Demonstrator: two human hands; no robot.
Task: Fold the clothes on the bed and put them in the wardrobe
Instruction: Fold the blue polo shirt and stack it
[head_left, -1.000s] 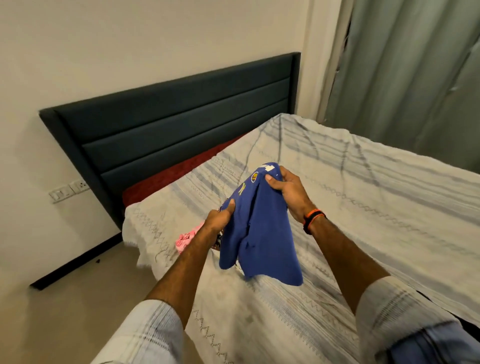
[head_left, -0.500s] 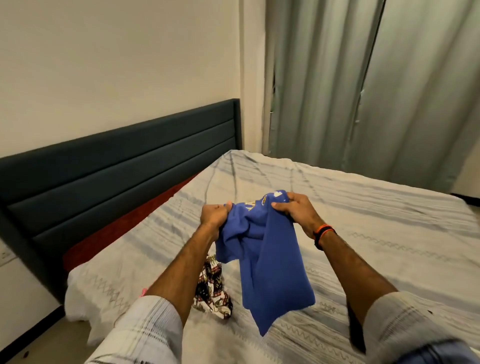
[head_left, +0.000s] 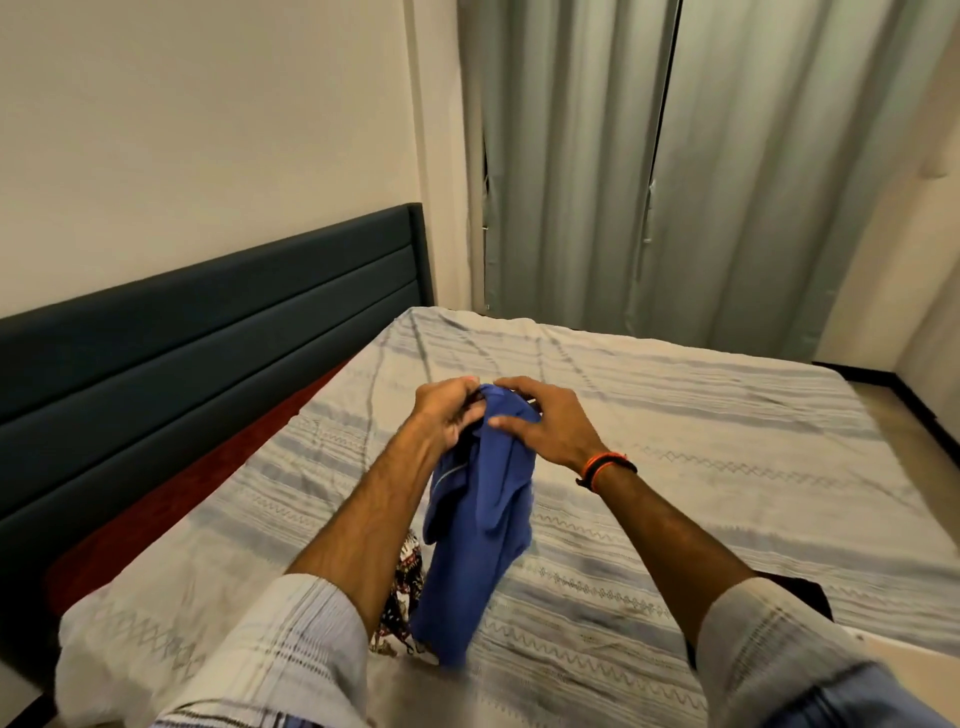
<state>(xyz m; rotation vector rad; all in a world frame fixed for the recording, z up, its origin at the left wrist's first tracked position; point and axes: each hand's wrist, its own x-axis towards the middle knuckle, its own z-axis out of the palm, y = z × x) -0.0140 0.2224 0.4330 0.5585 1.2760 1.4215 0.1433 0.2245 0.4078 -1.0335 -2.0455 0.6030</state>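
A blue garment (head_left: 475, 525) hangs bunched above the bed (head_left: 701, 467), its lower end blurred near the sheet. My left hand (head_left: 447, 415) grips its top edge with curled fingers. My right hand (head_left: 545, 423) holds the same top edge from the right, thumb on the cloth; an orange and black band circles that wrist. The two hands are close together. A patterned red, black and white garment (head_left: 402, 592) lies on the bed behind the blue one, partly hidden by it and by my left forearm.
A dark padded headboard (head_left: 208, 332) runs along the left wall, with a red mattress edge (head_left: 171, 499) below it. Grey-green curtains (head_left: 675, 182) hang beyond the bed. A strip of floor (head_left: 935, 410) shows at the far right.
My hands have come together, bunching the blue garment's top edge; it hung spread between them before. The camera has turned right and up, so the pink item seen earlier is out of view.
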